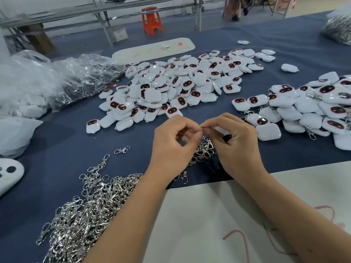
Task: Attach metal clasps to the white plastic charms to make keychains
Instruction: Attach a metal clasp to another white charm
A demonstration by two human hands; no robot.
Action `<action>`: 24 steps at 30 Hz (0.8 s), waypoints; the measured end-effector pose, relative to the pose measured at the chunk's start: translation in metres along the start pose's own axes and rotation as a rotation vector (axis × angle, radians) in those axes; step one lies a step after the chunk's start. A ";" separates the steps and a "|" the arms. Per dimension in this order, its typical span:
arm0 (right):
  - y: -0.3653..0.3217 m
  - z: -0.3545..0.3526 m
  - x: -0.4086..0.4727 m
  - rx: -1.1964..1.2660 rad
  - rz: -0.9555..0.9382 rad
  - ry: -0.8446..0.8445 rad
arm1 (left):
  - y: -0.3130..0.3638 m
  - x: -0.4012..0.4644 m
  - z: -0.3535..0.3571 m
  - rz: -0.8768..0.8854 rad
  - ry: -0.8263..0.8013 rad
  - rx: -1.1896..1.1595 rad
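Note:
My left hand [174, 143] and my right hand [233, 141] meet at the fingertips over the blue table. Between them they pinch a small metal clasp ring [202, 129]. My right hand also grips a white plastic charm [224, 132], mostly hidden in the palm, with its dark face showing. A big heap of white charms [171, 88] lies beyond my hands. A second pile of charms with clasps attached [307, 111] lies to the right. Loose silver clasps [89, 204] are heaped at the lower left, and more clasps [203, 152] lie under my hands.
Clear plastic bags [62, 82] with more parts sit at the left. A white board [218, 224] with red marks lies under my forearms. Another white board [153, 48] lies at the back, and an orange stool [152, 19] stands beyond the table. A bag of clasps [338, 29] sits far right.

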State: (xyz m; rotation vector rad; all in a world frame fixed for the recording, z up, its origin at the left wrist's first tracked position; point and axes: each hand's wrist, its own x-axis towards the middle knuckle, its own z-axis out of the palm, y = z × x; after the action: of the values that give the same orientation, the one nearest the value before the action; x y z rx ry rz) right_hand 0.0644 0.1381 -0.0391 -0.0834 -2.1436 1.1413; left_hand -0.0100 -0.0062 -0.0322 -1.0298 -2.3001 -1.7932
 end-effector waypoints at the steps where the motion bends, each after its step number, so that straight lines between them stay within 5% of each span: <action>1: 0.000 0.000 0.000 0.005 0.002 0.002 | 0.000 0.000 0.000 0.002 0.001 -0.001; 10: 0.006 0.000 0.002 0.182 0.195 -0.092 | -0.001 0.001 -0.001 0.039 0.021 -0.026; 24: -0.002 -0.001 0.000 -0.005 -0.001 -0.017 | 0.001 0.000 0.000 0.012 0.026 0.025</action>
State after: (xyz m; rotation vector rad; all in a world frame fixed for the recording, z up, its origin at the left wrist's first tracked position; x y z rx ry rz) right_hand 0.0651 0.1377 -0.0373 -0.0757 -2.1611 1.1399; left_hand -0.0097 -0.0067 -0.0317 -1.0089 -2.2906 -1.7583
